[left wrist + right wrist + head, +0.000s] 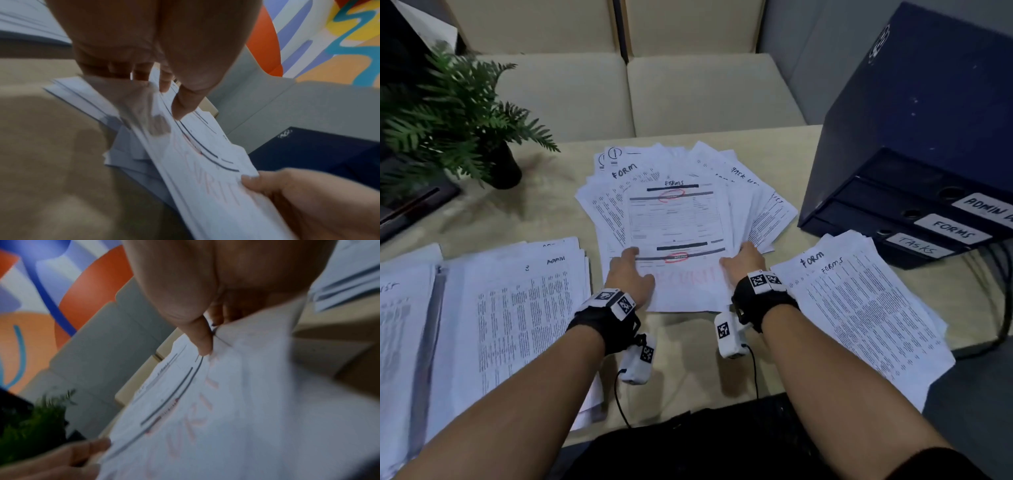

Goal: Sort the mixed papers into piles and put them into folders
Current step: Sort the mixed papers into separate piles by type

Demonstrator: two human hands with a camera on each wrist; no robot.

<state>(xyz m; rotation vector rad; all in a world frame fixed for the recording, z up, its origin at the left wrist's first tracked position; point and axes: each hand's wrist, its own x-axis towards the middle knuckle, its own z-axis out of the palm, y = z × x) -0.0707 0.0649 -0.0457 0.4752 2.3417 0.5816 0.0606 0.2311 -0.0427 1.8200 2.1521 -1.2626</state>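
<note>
Head view takes in the table (517, 212), the blue folders (914, 137) stacked on its right side, a left pile (517, 308), a right pile (866, 308), and between them a fan of papers (767, 212) with a form (674, 219) on top. The left hand (628, 275) and right hand (744, 260) are at the form's near corners. Only the wrist views show the grip. The left thumb (185, 104) and right thumb (203, 340) press on top with the fingers curled beneath, and the form's near edge is raised off the fan.
</note>
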